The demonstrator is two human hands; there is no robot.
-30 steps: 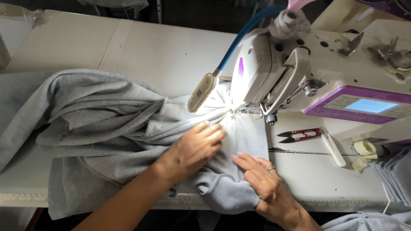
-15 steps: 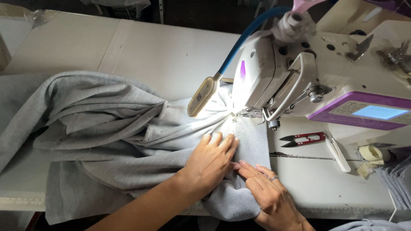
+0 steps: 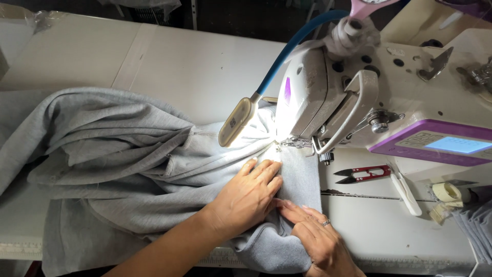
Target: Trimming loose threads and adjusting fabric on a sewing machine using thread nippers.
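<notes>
Both flat hands, left hand (image 3: 247, 196) and right hand (image 3: 313, 235), press soft grey fleece (image 3: 128, 164).

fabric (image 3: 128, 154) on table (image 3: 195, 66), sewing machine (image 3: 369, 97) right, snips (image 3: 364, 174) beneath

Lay across the view, a broad white table (image 3: 169, 66), scuffed and bare toward the far left. Stood on its right half, a white industrial sewing machine (image 3: 369, 97) with a purple-edged control panel (image 3: 435, 143) and a lit blue screen. Curved down from above, a blue flexible lamp arm (image 3: 292, 48), ending in a cream lamp head (image 3: 237, 121) casting bright light below. Rested just right of the machine's base, red-handled thread snips (image 3: 363, 174), and beside them a white pen-like tool (image 3: 405, 187). Sat farther right, a small roll of cream tape (image 3: 447, 192), near a stack of grey pieces (image 3: 476, 225) at the edge.
</notes>
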